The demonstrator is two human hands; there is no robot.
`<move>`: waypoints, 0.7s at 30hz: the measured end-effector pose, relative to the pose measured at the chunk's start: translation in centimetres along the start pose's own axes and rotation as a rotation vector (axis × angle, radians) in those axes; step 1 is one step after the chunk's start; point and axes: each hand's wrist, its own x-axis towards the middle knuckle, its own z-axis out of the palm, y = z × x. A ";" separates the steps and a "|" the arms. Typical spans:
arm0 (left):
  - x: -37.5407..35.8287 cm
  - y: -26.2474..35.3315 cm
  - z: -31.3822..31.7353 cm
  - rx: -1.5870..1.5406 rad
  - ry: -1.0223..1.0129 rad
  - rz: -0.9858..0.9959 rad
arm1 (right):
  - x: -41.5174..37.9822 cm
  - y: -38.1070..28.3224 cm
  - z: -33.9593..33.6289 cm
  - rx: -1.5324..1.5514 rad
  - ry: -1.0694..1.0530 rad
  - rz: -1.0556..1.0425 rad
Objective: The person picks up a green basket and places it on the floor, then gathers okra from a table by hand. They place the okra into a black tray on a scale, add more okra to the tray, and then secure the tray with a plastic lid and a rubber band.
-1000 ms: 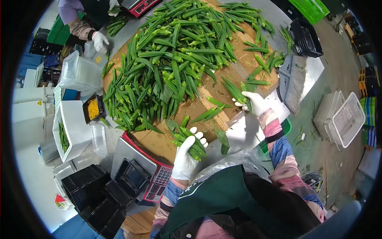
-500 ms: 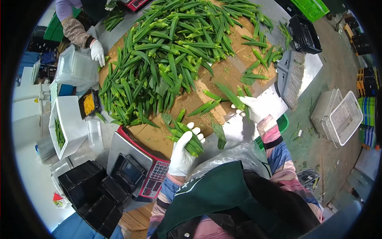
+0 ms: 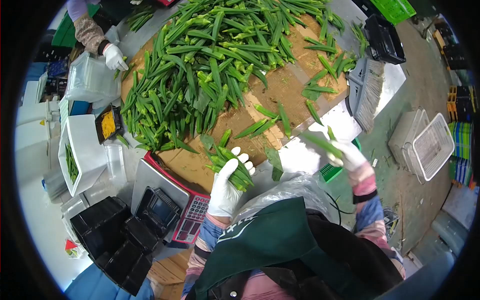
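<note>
My left hand [image 3: 226, 192], in a white glove, is closed around a small bunch of okra pods [image 3: 234, 167] near the front edge of the cardboard. Off to the right, my gloved right hand [image 3: 351, 156] grips an okra pod [image 3: 324, 145], smeared by motion, above a green crate [image 3: 332, 173]. A large okra pile [image 3: 200, 75] covers much of the cardboard sheet [image 3: 260, 142]. Between my hands and the pile lie several loose pods [image 3: 284, 120], with a green leaf [image 3: 274, 163] at the cardboard's front edge.
Left of me stand a red-edged scale [image 3: 192, 215] and black trays [image 3: 105, 225]. A co-worker's gloved hand [image 3: 115, 57] is by clear plastic boxes [image 3: 87, 80]. A grey brush [image 3: 365, 92] lies at the table's right edge; white baskets [image 3: 425, 147] stand on the floor.
My right hand has moved right and toward me, off the table edge, with an okra pod. My left hand keeps its bunch nearly still. The co-worker's hand has shifted slightly up and left.
</note>
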 end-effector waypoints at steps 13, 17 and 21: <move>-0.8 -0.2 0.3 -0.009 -0.009 0.003 | 8.4 2.3 1.7 -1.336 0.663 -0.662; -1.5 -0.4 -0.1 -0.008 0.014 0.015 | 13.7 4.1 5.6 -1.274 0.707 -0.677; -1.9 -0.2 -1.3 -0.031 0.036 0.031 | 9.5 -0.1 7.8 -0.944 0.539 -0.462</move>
